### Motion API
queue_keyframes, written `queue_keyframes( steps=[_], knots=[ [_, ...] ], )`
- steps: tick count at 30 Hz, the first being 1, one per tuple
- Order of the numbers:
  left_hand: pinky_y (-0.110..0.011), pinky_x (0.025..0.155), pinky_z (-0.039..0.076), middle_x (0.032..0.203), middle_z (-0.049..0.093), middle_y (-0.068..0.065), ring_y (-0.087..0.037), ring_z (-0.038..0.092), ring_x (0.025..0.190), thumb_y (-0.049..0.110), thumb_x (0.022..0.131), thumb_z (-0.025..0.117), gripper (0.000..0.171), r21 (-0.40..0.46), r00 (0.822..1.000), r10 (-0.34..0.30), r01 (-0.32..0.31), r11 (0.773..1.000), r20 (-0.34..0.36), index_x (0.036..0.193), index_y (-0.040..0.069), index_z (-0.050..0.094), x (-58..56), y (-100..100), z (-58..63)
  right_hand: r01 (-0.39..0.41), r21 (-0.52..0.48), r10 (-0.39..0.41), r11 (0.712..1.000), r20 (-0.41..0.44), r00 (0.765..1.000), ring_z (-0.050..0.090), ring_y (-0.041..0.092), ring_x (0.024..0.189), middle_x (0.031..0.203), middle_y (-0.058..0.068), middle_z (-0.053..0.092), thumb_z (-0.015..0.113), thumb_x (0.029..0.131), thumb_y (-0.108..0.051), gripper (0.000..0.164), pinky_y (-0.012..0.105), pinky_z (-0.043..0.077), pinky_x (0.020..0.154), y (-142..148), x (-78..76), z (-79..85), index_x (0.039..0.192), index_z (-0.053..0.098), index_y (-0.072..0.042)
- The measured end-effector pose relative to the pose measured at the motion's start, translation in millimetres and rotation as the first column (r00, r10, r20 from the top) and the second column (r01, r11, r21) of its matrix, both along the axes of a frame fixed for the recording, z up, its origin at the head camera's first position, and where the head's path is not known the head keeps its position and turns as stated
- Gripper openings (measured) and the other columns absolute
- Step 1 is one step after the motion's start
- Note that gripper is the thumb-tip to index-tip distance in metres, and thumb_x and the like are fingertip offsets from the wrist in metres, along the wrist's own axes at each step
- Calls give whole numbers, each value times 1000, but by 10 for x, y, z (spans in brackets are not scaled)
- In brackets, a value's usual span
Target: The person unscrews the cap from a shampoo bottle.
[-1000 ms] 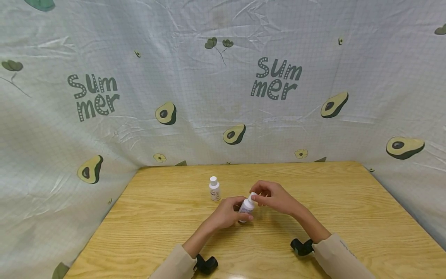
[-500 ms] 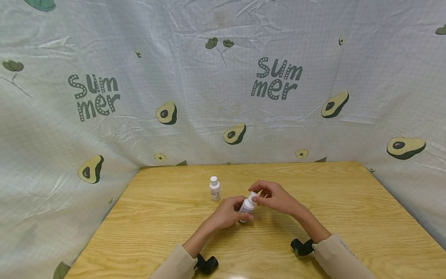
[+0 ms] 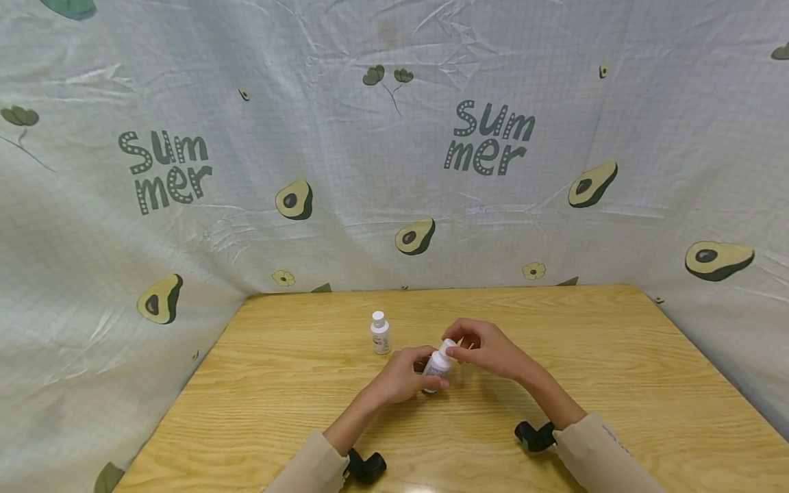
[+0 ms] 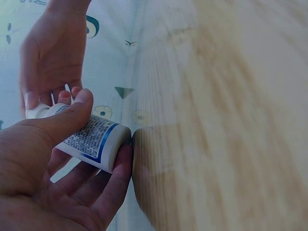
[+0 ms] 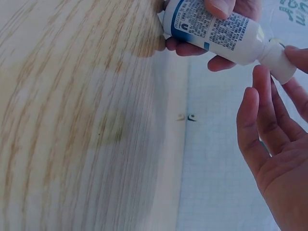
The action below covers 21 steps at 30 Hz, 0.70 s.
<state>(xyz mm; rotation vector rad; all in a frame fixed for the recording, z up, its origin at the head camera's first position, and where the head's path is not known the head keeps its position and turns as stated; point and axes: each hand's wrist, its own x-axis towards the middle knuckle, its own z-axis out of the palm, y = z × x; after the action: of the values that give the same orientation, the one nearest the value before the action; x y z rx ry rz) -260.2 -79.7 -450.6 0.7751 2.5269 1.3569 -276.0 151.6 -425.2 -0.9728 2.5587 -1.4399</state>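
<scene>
My left hand [image 3: 403, 375] grips a small white bottle [image 3: 437, 366] by its body, thumb across one side and fingers round the other. The bottle leans to the right, its base close to the tabletop. Fine print and a blue band cover its label, plain in the right wrist view. At the top, the thumb and fingers of my right hand [image 3: 483, 348] pinch the white cap [image 5: 277, 62], which sits on the bottle's neck. The remaining right fingers [image 5: 248, 120] are spread out, off the bottle.
A second white bottle [image 3: 380, 335], with a white cap and printed label, stands upright on the wooden table [image 3: 555, 329], behind and left of my hands. A pale curtain [image 3: 345, 137] with avocado prints hangs behind the table and along its sides.
The right fingers shift slightly about the cap, lifting a little and settling on it again. The left hand and both bottles stay put.
</scene>
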Motion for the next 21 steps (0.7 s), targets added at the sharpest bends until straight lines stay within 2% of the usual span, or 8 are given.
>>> queue_keyframes(
  steps=[4,9,21],
  knots=[
    [-25,74,51,106,74,1,-9,66,92,24,88,84,31,-1,1000,5,-5,1000,-1,116,17,73,2,7,7,-35,-26,36,999,3,999,63,14,79,108,15,69,69,98,-12,25,24,54,69,9,10,9,120,67,1],
    [-26,75,51,105,74,1,-9,66,92,24,88,84,30,-7,1000,6,-6,1000,-1,116,17,73,-1,7,1,-65,-46,65,997,1,998,63,16,81,112,17,69,68,98,-8,23,24,55,72,16,26,20,120,68,-2],
    [-27,76,51,104,75,-4,-12,67,93,23,87,85,32,0,1000,2,-2,1000,-9,114,12,73,-6,6,0,-24,-49,22,999,-48,999,65,17,80,112,15,70,68,97,-5,23,27,56,71,75,36,105,120,68,-3]
  ],
)
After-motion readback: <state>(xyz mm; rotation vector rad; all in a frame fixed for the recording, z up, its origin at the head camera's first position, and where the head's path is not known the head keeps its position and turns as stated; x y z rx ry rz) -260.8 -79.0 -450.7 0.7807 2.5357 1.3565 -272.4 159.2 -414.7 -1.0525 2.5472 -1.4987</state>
